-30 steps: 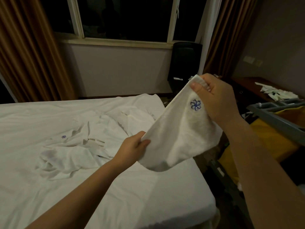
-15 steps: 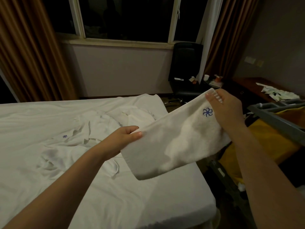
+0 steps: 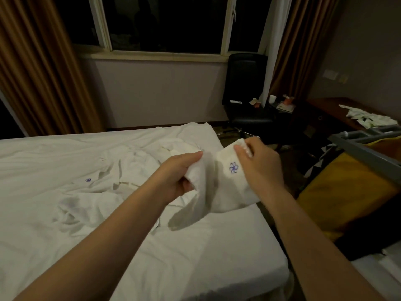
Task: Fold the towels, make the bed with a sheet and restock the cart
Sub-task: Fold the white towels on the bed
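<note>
Centrally, head view: one small white towel [image 3: 230,187] with a blue emblem [image 3: 233,167], held up over the 3 o'clock edge of the bed [image 3: 206,257]. Its two ends are drawn close and its middle sags; whether the low fold touches the bed cannot be told.

Left hand [image 3: 178,179]: fingers [image 3: 191,158] curled and clamped on the towel's left end.

Right hand [image 3: 260,168]: fingers [image 3: 243,152] pinched together on the towel's top corner, at 1 o'clock of the emblem.

Heap of white linen [image 3: 93,192], crumpled, one piece bearing a blue mark: on the bed, 9 o'clock of the hands.

Cart [image 3: 360,146], grey top tray over a yellow bag [image 3: 347,198]: 3 o'clock, beside the bed.

Black chair [image 3: 247,90]: 1 o'clock, below the window [image 3: 165,25].

Dark worktop [image 3: 321,109] carrying scattered white packets [image 3: 368,118]: 2 o'clock.
</note>
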`<state>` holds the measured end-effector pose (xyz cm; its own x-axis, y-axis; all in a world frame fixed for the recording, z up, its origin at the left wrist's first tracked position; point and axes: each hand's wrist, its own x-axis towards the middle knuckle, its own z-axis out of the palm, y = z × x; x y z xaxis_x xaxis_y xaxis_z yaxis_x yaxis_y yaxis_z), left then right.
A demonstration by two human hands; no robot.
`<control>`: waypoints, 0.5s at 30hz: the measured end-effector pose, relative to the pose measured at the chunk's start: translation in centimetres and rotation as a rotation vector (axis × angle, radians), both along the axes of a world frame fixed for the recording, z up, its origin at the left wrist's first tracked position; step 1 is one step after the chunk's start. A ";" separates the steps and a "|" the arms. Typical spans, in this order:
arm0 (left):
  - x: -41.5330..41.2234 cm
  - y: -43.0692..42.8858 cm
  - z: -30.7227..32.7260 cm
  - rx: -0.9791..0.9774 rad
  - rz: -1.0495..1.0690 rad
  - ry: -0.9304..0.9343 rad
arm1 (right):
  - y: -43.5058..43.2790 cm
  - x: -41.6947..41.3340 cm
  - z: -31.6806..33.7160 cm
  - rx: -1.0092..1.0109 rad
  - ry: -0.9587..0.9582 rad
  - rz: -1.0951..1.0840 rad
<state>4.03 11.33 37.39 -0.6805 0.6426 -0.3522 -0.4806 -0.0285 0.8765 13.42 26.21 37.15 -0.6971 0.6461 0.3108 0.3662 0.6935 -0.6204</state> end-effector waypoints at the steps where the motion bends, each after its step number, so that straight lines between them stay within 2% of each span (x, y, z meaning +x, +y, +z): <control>1: 0.6 0.4 0.2 0.042 0.001 -0.021 | -1.4 -0.1 0.1 0.052 -0.010 0.031; 3: 1.6 0.9 0.7 0.130 -0.004 -0.051 | -3.9 -0.4 -0.1 0.188 0.033 0.091; 9: 2.0 0.1 1.4 0.216 -0.006 -0.064 | -5.3 -1.3 -2.0 0.503 0.451 0.160; 15: 1.5 -0.6 1.7 0.183 -0.032 -0.080 | -6.0 -1.1 -3.8 0.545 0.603 0.282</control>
<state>5.51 10.76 39.14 -0.6336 0.7215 -0.2793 -0.5515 -0.1680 0.8170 12.34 20.22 33.32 -0.4253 0.1266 0.8962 -0.1498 0.9667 -0.2077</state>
